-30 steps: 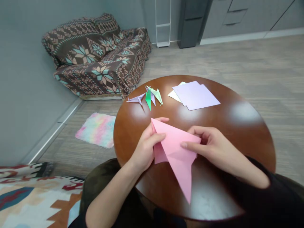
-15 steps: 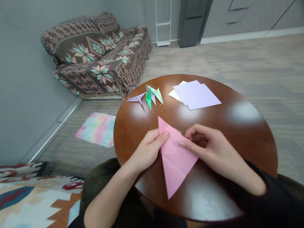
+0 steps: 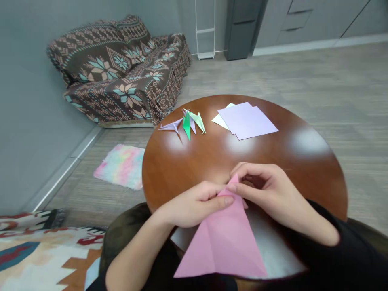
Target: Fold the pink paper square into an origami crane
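A pink sheet of origami paper (image 3: 226,246), folded to a triangle with creases across it, hangs over the near edge of the round table, its narrow tip pointing away from me. My left hand (image 3: 203,202) grips it just below the tip, thumb on top and the other fingers underneath. Close beside it, my right hand (image 3: 262,184) pinches the tip between thumb and fingers. The undersides of the paper and some fingertips are hidden.
On the brown wooden table (image 3: 169,169), several folded paper cranes (image 3: 186,124) stand at the back left. Lavender paper sheets (image 3: 247,120) lie stacked over a pale green sheet (image 3: 222,120). Beyond are a covered sofa (image 3: 127,76) and a fluffy pastel mat (image 3: 123,165).
The pink paper has turned so its tip points away and its wide edge faces me. My left hand has slid right, close to my right hand, which now pinches the tip.
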